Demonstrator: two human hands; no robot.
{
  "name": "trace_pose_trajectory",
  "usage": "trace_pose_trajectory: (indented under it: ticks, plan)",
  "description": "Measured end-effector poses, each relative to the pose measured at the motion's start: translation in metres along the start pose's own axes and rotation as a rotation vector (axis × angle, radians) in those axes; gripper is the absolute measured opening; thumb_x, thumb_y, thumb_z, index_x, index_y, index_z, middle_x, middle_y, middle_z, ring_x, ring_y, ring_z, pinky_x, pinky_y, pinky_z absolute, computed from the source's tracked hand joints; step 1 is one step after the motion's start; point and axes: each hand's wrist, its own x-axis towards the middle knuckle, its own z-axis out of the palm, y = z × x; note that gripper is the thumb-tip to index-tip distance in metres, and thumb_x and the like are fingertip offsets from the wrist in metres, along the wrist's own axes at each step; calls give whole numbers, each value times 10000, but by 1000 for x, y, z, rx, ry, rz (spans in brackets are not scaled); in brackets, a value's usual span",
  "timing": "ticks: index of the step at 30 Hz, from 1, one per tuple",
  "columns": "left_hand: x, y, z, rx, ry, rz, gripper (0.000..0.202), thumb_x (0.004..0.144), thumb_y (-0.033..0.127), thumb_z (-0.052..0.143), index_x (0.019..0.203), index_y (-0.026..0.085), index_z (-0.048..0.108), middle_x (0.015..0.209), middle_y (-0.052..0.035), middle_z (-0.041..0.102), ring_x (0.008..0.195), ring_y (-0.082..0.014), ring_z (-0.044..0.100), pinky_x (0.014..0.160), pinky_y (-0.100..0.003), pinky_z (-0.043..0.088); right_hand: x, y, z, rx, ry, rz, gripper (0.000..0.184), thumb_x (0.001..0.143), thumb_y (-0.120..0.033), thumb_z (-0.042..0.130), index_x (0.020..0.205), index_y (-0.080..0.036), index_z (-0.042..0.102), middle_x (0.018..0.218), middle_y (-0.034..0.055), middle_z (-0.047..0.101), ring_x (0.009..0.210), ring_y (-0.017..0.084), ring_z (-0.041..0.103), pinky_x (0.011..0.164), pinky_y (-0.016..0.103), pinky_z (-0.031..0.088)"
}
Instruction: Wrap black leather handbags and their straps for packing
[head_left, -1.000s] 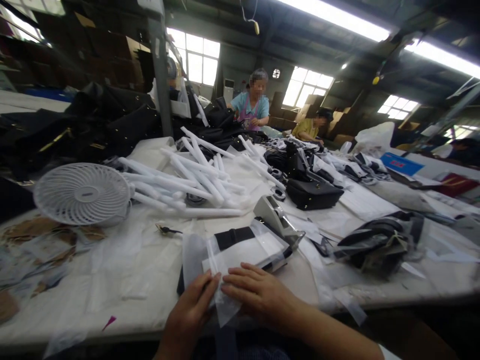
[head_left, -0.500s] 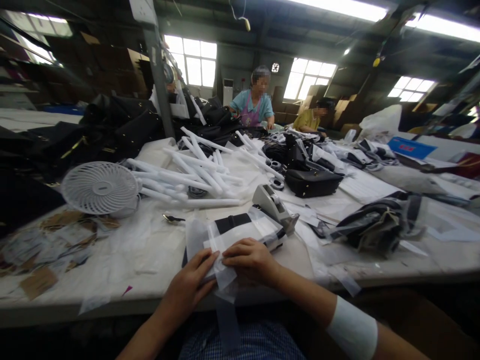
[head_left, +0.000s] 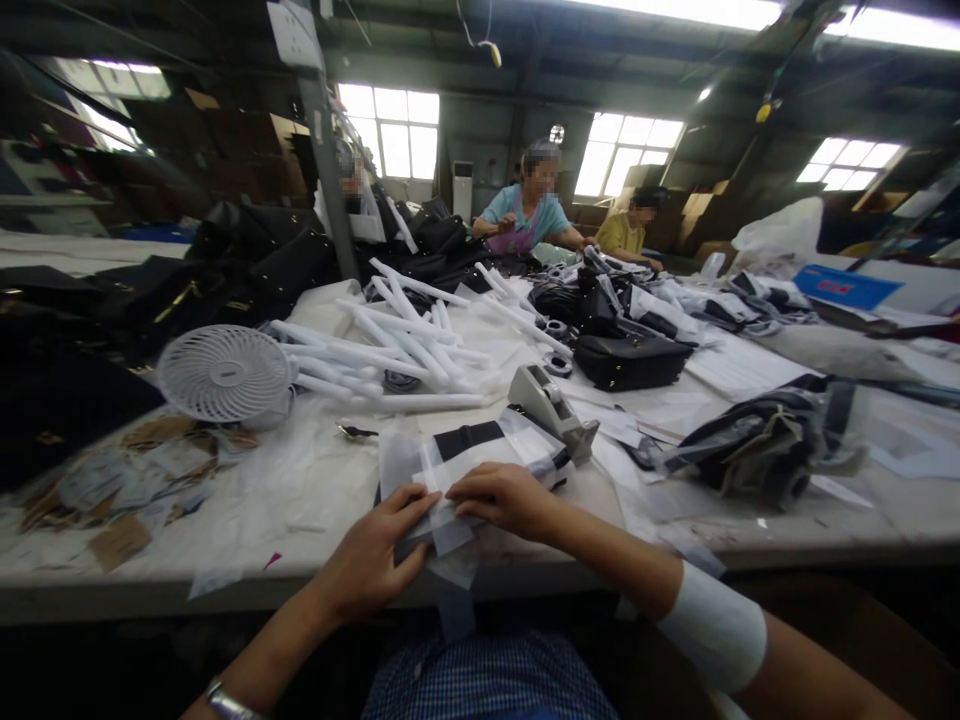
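Observation:
A black bag [head_left: 469, 438], partly covered by a white wrapping sheet [head_left: 487, 462], lies flat before me near the table's front edge. My left hand [head_left: 379, 550] is closed at the sheet's near left edge, thumb lower and fingers on top. Beside it, my right hand [head_left: 506, 500] presses its fingertips together on the same sheet. Between and below both hands, a translucent strip [head_left: 454, 568] hangs over the table edge. A tape dispenser [head_left: 546, 405] stands just behind the bag on the right. To the left, a short black strap with a metal clasp [head_left: 356, 432] sticks out.
White foam-like rods [head_left: 397, 345] are piled behind the bag. A white fan [head_left: 225, 372] and a heap of paper tags [head_left: 150, 475] are at left. A black bag [head_left: 630, 360] and a plastic-wrapped bundle [head_left: 765, 450] lie right. Two co-workers [head_left: 529, 210] are across the table.
My hands stay on the wrapping sheet, the left thumb slightly farther from the fingers. The view has shifted a little left. The co-worker in blue now reaches an arm to the right.

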Motion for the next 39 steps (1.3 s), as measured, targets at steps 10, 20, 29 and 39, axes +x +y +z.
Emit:
trace_pose_trajectory:
  ticks: [10,20,29,39]
  plan:
    - [6,4,8,-9,123,-99,308,988,352,454,1202,281,664,1195,-21,653,1088,-177,650,955,-270,521,0,-2,22,-507,-10,-209,200,939,-285,626,1098,-163,629,1006,70,679,916,216,583,769,340,463]
    - [5,2,21,60,222,-105,325,883,293,596,1204,249,618,1198,-47,654,1079,-219,660,944,-338,550,3,3,29,-736,77,-425,185,1023,-189,460,1136,-94,571,988,87,666,886,208,579,695,339,399]
    - [2,-8,28,61,263,-117,304,873,239,575,1171,238,638,1190,-54,662,1073,-222,669,935,-329,555,8,-3,28,-629,7,-230,203,994,-246,543,1178,-160,546,1032,55,661,940,220,544,762,354,399]
    - [9,4,18,47,260,-152,298,892,355,614,1172,256,591,1173,-37,657,1068,-223,663,931,-337,553,18,-7,24,-745,25,-269,106,1009,-220,497,1017,-154,579,883,47,630,804,209,513,677,347,350]
